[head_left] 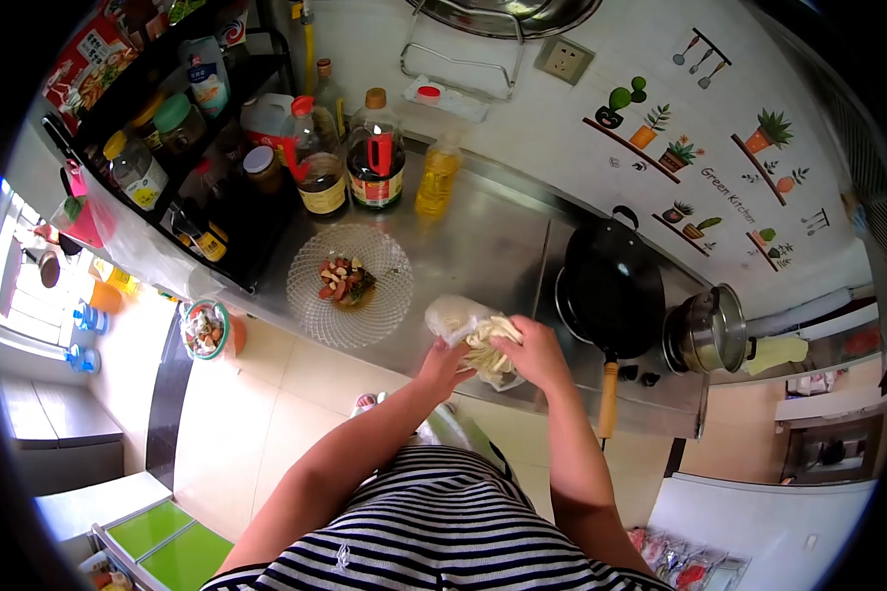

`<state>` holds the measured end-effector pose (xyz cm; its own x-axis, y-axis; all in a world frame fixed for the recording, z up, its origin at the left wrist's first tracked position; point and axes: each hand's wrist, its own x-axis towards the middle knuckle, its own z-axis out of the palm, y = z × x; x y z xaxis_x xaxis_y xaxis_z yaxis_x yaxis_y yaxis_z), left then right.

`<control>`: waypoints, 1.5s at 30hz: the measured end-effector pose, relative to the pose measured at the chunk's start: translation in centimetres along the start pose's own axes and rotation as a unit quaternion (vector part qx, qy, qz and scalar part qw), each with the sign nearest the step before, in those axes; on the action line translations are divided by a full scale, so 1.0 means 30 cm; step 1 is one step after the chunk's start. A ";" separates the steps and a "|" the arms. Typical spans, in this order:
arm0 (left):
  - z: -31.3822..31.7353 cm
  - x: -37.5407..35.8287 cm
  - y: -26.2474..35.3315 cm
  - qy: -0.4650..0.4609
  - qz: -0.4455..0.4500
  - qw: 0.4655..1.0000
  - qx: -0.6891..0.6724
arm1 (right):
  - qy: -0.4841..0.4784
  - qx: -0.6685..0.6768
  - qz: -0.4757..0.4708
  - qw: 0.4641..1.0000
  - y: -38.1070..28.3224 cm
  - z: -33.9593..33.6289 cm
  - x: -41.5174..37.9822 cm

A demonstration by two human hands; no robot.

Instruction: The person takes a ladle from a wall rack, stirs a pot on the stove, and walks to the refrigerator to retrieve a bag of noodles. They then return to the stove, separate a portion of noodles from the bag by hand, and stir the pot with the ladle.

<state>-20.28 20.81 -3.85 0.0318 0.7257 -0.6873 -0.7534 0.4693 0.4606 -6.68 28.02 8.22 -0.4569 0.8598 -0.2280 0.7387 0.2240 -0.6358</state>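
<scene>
At the front edge of the steel counter, both of my hands are on a bundle of pale, strip-like food [487, 352]. My left hand [443, 362] presses against its left side, by the clear plastic bag [453, 315]. From the right, my right hand [534, 353] has its fingers closed round the strips. Part of the plastic also shows below the bundle. To the left, a patterned glass plate [307, 295] holds chopped reddish and pale pieces with some dark sauce [345, 283].
A black wok [616, 286] with a wooden handle sits on the stove, right of my hands, beside a lidded pot [710, 330]. Sauce bottles [375, 158] and an oil bottle [438, 177] stand along the wall. A black rack [251, 84] holds jars at left.
</scene>
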 end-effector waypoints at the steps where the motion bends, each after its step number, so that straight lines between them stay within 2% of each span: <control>1: 0.029 -0.009 0.016 0.009 -0.007 1.000 -0.007 | 0.007 -0.008 -0.001 1.000 0.012 0.002 0.010; 3: 0.064 -0.042 0.045 0.010 -0.021 1.000 -0.001 | -0.002 -0.054 0.004 0.999 0.008 -0.004 0.025; 7: -0.007 -0.044 -0.043 -0.018 -0.052 0.998 0.008 | -0.006 -0.024 0.008 1.000 0.012 -0.001 0.048; 9: -0.009 -0.087 -0.059 0.003 -0.058 0.998 0.021 | -0.086 0.053 0.039 0.994 0.008 0.008 0.047; 10: -0.006 -0.101 -0.060 0.018 -0.059 0.998 0.034 | -0.086 0.054 0.040 0.994 0.035 0.031 0.050; 12: -0.019 -0.102 -0.064 0.013 -0.067 0.997 0.022 | -0.008 -0.033 -0.129 0.991 0.061 0.072 0.067; 13: -0.026 -0.102 -0.067 0.019 -0.081 0.996 0.022 | -0.012 -0.033 -0.132 0.991 0.079 0.077 0.071; 15: -0.031 -0.109 -0.065 0.027 -0.095 0.995 0.020 | -0.127 -0.019 -0.025 0.991 -0.010 0.034 0.054; 16: -0.024 -0.111 -0.060 0.032 -0.098 0.994 0.032 | -0.128 -0.019 -0.026 0.991 -0.038 0.022 0.050; 18: -0.019 -0.107 -0.052 0.035 -0.100 0.993 0.043 | -0.189 0.059 0.078 0.977 -0.070 0.004 0.042; 19: -0.017 -0.105 -0.047 0.047 -0.112 0.991 0.046 | -0.188 0.058 0.079 0.977 -0.064 0.006 0.037; 21: -0.013 -0.093 -0.039 0.058 -0.120 0.990 0.046 | -0.121 0.016 0.009 0.992 -0.062 -0.001 0.037; 25: -0.027 -0.090 -0.070 0.052 -0.099 0.993 0.030 | -0.085 0.060 -0.019 0.994 -0.085 -0.041 0.005; 27: -0.029 -0.079 -0.075 0.036 -0.093 0.995 0.028 | -0.029 -0.026 -0.096 0.995 -0.086 -0.056 0.010; 30: -0.040 -0.078 -0.092 0.034 -0.091 0.994 0.041 | -0.035 0.038 -0.079 0.996 -0.126 -0.097 -0.018; 34: -0.042 -0.091 -0.078 0.045 -0.049 0.996 0.064 | -0.011 -0.014 -0.109 0.994 -0.113 -0.114 -0.013; 36: -0.052 -0.092 -0.085 0.051 -0.043 0.995 0.072 | 0.012 0.038 -0.106 0.994 -0.127 -0.137 -0.038; 45: -0.062 -0.078 -0.112 0.062 -0.002 0.992 0.111 | 0.053 0.053 -0.124 0.989 -0.211 -0.251 -0.078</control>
<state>-19.04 16.61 -4.83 -0.0570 0.6632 -0.7462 -0.5896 0.5808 0.5612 -6.56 28.03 18.33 -0.5593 0.8287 0.0207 0.5512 0.3904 -0.7374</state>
